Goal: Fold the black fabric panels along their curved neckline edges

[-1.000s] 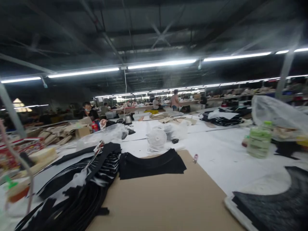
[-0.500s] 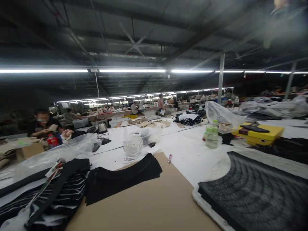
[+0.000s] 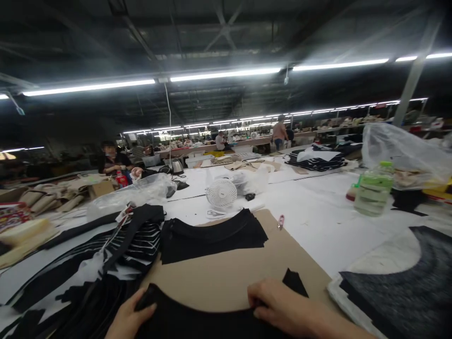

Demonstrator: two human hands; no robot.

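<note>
At the bottom of the view, my left hand (image 3: 132, 314) pinches the left end of a curved black fabric piece (image 3: 197, 322). My right hand (image 3: 273, 301) is closed on the same piece farther right, and a pointed black end sticks out beyond the knuckles. The piece is held over a brown cardboard sheet (image 3: 219, 278); its lower part is cut off by the frame. Just beyond, a stack of similar black fabric pieces (image 3: 215, 238) lies on the cardboard's far side. A pink-handled cutter (image 3: 281, 221) rests at the sheet's right edge.
Black and white-striped pieces (image 3: 141, 245) are piled on the left. A dark grey fabric stack (image 3: 402, 287) lies at right. Farther back stand a white fan (image 3: 221, 194), a green-capped jug (image 3: 374, 190) and a clear plastic bag (image 3: 399, 150). A co-worker (image 3: 112, 160) sits at far left.
Both hands have come into view from below, holding a black fabric piece. The camera has turned left, so the fan, jug and stacks appear farther right.
</note>
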